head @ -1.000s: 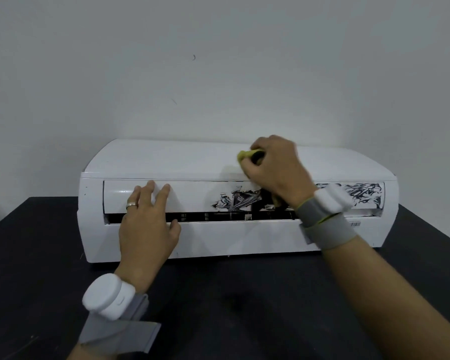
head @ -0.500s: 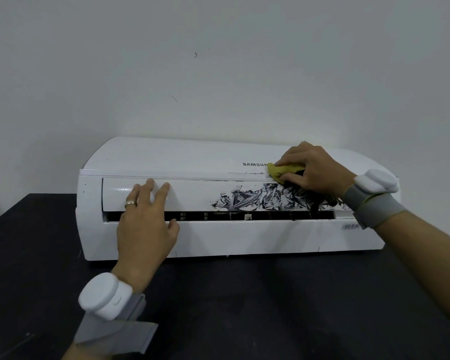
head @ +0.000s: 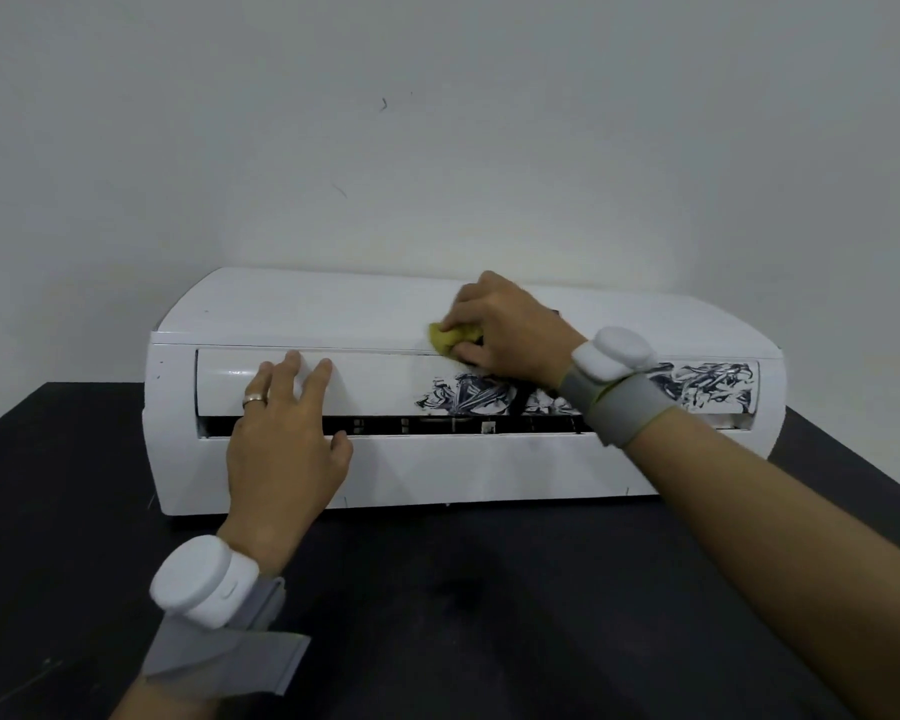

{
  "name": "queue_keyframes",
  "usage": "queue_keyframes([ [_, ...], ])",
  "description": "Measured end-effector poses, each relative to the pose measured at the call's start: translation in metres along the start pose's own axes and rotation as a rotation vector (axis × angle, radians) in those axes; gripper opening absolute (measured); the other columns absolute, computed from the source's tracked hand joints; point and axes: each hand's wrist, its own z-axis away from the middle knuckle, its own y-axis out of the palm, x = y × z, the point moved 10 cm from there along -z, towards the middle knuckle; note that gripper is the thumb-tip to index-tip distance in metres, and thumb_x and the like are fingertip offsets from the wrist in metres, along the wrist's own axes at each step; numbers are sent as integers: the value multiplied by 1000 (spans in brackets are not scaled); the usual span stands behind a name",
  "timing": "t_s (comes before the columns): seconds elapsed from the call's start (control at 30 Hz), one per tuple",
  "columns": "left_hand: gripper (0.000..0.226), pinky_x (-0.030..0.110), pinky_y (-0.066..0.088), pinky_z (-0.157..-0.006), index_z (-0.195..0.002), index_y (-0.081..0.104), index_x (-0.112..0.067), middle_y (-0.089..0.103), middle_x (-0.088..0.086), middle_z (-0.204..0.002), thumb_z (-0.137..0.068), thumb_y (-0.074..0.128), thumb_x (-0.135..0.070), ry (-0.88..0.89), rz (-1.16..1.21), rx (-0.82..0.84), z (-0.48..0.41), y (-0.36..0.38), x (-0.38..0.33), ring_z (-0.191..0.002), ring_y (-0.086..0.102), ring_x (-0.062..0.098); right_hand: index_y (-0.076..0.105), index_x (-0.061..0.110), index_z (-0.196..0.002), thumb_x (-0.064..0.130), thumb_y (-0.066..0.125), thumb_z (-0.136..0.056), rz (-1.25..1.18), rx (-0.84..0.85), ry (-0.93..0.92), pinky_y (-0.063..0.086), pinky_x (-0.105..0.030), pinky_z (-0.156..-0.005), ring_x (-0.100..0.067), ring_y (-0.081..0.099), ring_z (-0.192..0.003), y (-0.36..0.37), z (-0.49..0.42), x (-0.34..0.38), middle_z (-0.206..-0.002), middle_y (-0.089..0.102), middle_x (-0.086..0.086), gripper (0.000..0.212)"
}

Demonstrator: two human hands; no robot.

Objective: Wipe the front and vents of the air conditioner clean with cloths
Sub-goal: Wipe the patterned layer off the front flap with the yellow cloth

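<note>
Head view: the air conditioner [head: 437, 470] is seen lying on the dark worktop [head: 489, 615], under both hands and backed by the wall [head: 437, 148] beyond the fingertips. The left hand [head: 287, 439] is laid flat on it, with fingers spread over the louvre flap [head: 375, 381] and the thumb just below the vent slot [head: 437, 424]. A small yellow cloth [head: 453, 339] is pinched in the curled fingers of the right hand [head: 510, 324] and pressed to the upper front panel, just above the dark smeared marks [head: 468, 394] on the flap.

The cloth is judged soft, light and easily bunched, and best held as a wad. The casing is judged stiff, smooth and steady once braced. The flap is thought to be thin and hinged, so only light pressure is advised there.

Open room is left along the panel on the outer side of the right hand, as far as the rounded end. Forward travel is stopped by the wall, and the casing's lower edge meets the worktop near the wrists.
</note>
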Motion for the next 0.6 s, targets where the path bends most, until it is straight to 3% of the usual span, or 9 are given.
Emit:
queue_keyframes([
  [0.17, 64, 50, 46, -90, -138, 48, -14, 38, 14, -146, -79, 71, -23, 5, 26, 38, -2, -5, -2, -133, 32, 38, 66, 13, -109, 26, 54, -91, 196, 5, -19, 40, -33, -80, -25, 47, -99, 16, -30, 42, -106, 63, -4, 26],
  [0.27, 46, 41, 46, -83, -127, 59, -12, 50, 10, -133, -82, 68, -17, 16, 189, -40, -5, -23, -4, -118, 47, 32, 63, 14, -112, 25, 50, -93, 203, -68, 65, 36, -31, -80, -25, 46, -101, 13, -25, 50, -109, 60, -4, 26],
  [0.37, 30, 21, 40, -81, -120, 64, -17, 61, -4, -116, -92, 56, -22, -63, 553, -49, -7, -33, -6, -97, 55, 10, 62, 7, -110, 21, 59, -88, -74, -305, 271, 38, -37, -83, -30, 46, -99, -3, -1, 57, -106, 59, -11, 26],
  [0.43, 27, 25, 46, -83, -109, 69, -22, 67, -8, -106, -97, 46, -32, -204, 894, 102, -3, -18, -15, -95, 61, 9, 61, 3, -104, 19, 63, -84, -256, -476, 400, 39, -39, -82, -31, 45, -96, -7, 19, 66, -102, 58, -14, 26],
  [0.5, 36, 32, 49, -82, -90, 68, -17, 70, -2, -95, -99, 39, -36, -345, 1110, 189, 4, -7, -26, -90, 64, 14, 58, 3, -102, 17, 64, -82, -419, -581, 450, 41, -38, -81, -28, 44, -94, -2, 35, 78, -100, 57, -14, 25],
  [0.6, 31, 29, 49, -74, -86, 66, -21, 69, 0, -89, -98, 41, -35, -475, 1203, 124, 7, -7, -27, -84, 63, 13, 54, 2, -111, 11, 67, -79, -598, -547, 396, 43, -36, -86, -25, 44, -101, 12, 40, 94, -110, 56, -12, 36],
])
